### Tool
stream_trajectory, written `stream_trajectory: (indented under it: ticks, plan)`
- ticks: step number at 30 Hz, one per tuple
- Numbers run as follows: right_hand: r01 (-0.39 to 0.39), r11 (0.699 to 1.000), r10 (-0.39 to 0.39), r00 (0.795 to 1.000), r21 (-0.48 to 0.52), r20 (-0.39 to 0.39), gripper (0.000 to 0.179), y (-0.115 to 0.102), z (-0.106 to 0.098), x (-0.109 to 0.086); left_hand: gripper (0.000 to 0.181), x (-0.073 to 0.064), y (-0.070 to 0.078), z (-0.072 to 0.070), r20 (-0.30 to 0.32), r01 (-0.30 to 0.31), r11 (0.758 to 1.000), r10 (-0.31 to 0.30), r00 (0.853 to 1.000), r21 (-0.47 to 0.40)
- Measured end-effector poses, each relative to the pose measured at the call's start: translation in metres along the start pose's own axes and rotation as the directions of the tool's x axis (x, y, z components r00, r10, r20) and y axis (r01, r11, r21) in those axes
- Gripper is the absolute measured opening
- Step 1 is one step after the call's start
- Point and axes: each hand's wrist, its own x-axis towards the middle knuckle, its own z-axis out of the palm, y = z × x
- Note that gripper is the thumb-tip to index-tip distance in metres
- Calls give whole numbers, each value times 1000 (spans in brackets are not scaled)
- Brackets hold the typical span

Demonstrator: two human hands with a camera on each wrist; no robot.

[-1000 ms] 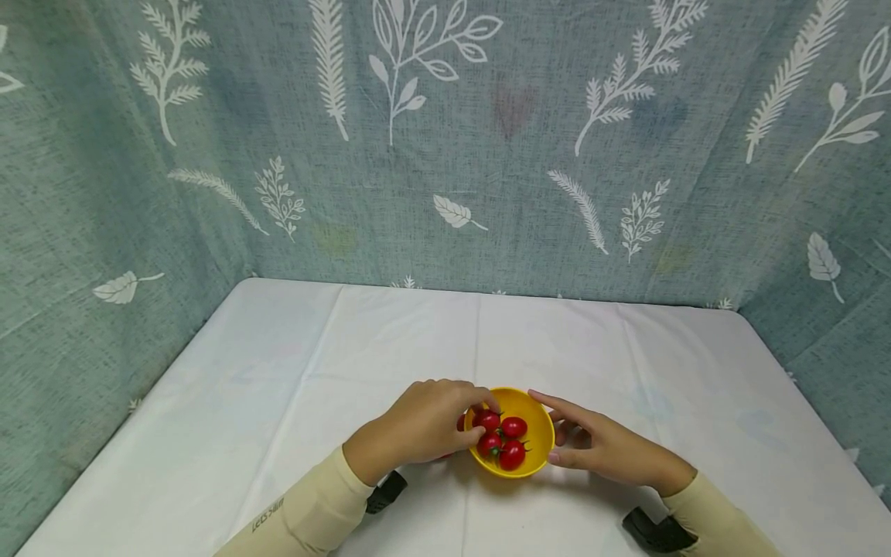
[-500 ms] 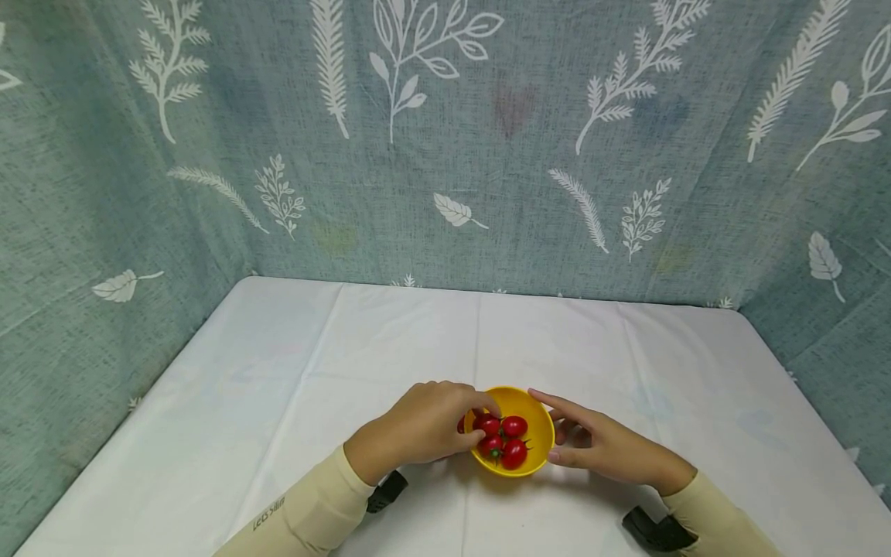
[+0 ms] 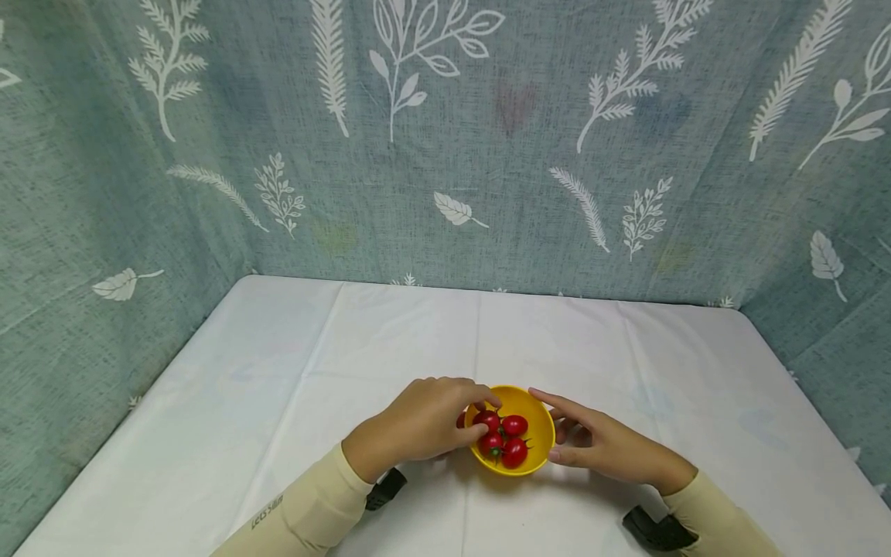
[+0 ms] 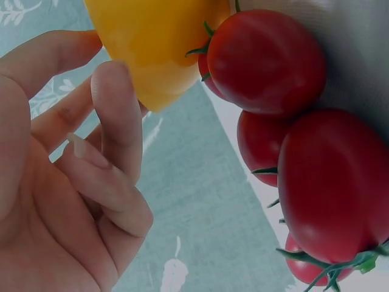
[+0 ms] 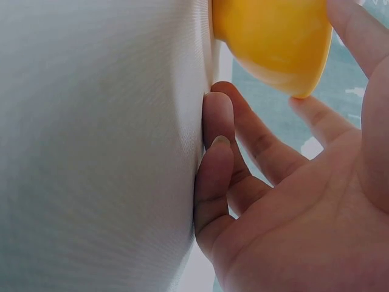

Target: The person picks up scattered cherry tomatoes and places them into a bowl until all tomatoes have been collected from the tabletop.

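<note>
A small yellow bowl (image 3: 541, 441) with several red cherry tomatoes (image 3: 514, 453) in it stands near the table's front. My left hand (image 3: 428, 422) reaches over its left rim, thumb and index finger curled around a cherry tomato (image 3: 489, 422) inside. In the left wrist view the other fingers bend beside the bowl (image 4: 155, 48), and the thumb is hidden. On the right, my right hand (image 3: 602, 449) has its index finger and thumb at the bowl's rim. The right wrist view shows its index fingertip touching the rim of the bowl (image 5: 273, 48), with the remaining fingers loosely bent against the tablecloth.
Several more cherry tomatoes (image 4: 334, 182) lie outside the bowl, under and beside my left hand and mostly hidden by it in the head view. A white cloth covers the table (image 3: 390, 333). Blue-green curtains (image 3: 418, 193) with white leaf prints surround it.
Hardly anything moves. My left thumb shifts slightly right over the tomato and the index fingertip lifts a little; the bowl and my right hand stay in place.
</note>
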Motion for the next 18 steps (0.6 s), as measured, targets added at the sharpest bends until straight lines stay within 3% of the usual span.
stream_trajectory:
  ticks: [18]
  plan:
    - [3,1000,-3,1000,-15,-3,72,1,0,0,29,-2,-5,-6,-91,16,1000,-14,996,20]
